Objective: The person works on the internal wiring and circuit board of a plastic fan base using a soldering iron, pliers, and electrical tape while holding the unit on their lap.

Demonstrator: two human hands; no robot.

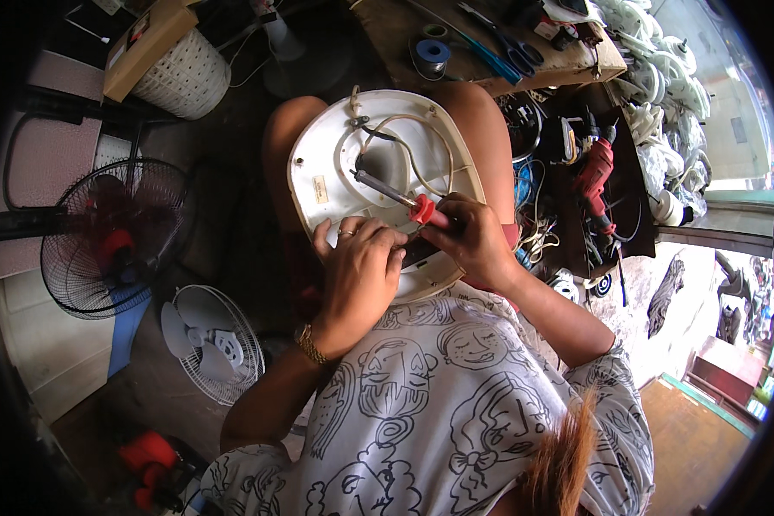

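Observation:
Upturned on my lap lies a white plastic fan base (318, 159), hollow side up. A pale cord (448, 153) loops inside it. My right hand (477, 239) is closed around the pinkish-red handle of a soldering iron (423, 209), whose metal barrel slants up and left across the base's interior. Over the near left part of the base lies my left hand (358, 262), fingers bent and pressed against it. Between the two hands a dark part shows, mostly covered; I cannot make out what the left fingertips touch there.
At the far side, a workbench (387, 34) carries a solder spool (431, 53) and scissors (517, 53). A red power drill (595, 176) and cables lie to the right. On the left are a black-caged fan (116, 236), a white-bladed fan (211, 342) and a woven basket (185, 77).

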